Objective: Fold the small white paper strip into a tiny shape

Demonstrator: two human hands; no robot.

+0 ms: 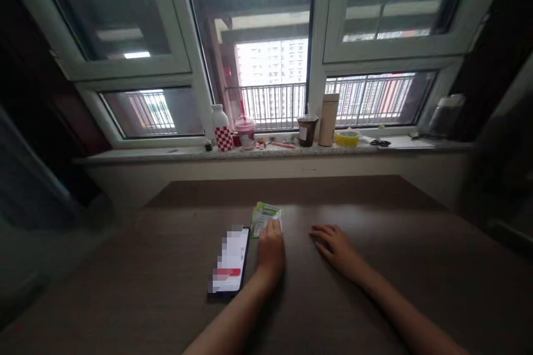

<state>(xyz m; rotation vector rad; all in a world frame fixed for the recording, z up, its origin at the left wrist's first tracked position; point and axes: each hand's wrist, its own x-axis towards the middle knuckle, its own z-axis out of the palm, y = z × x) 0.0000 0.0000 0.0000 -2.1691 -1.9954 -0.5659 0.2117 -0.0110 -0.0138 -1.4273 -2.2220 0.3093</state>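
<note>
A small flat green-and-white packet point(260, 217) lies on the brown table. My left hand point(271, 249) is at its right side, with the fingers curled together over its near right part; the fingertips partly cover the packet. Just left of that hand, a phone point(233, 260) rests face up with its screen lit, part of it blurred into blocks. My right hand point(336, 247) lies on the tabletop a short way to the right, holding nothing, its fingers stretched out and slightly apart.
The table point(353, 194) ends short of a windowsill point(183, 153). Along the sill stand a red-checked white bottle point(222, 136), a pink cup point(245, 130), a dark drink cup point(307, 130), a tan flask point(328, 120), yellow tape point(347, 137) and scissors point(380, 143).
</note>
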